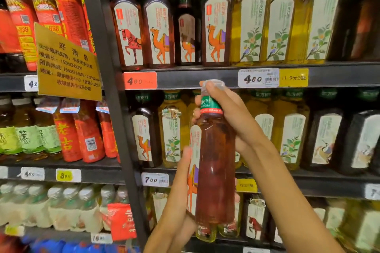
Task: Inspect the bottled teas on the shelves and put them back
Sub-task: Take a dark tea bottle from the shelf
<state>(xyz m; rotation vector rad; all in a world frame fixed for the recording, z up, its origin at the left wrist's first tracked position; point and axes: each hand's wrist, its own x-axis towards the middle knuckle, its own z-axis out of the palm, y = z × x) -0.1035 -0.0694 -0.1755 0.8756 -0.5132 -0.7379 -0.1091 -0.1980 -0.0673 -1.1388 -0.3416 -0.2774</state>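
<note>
I hold one reddish-brown tea bottle [214, 170] upright in front of the shelves; its camel label faces left and its cap is clear. My right hand [230, 117] wraps the green-banded neck just under the cap. My left hand [181, 189] grips the lower body from the left side. Behind it, the top shelf [205, 77] carries a row of matching camel and horse bottles [159, 26] and yellow-green tea bottles [249, 24]. One camel bottle [186, 26] stands farther back than its neighbours.
A dark upright post [115, 96] divides the shelving. Left of it hang a gold notice sign [67, 63] and red packs [67, 10]. Middle and lower shelves hold more tea bottles [292, 129]. Price tags [258, 78] line the shelf edges.
</note>
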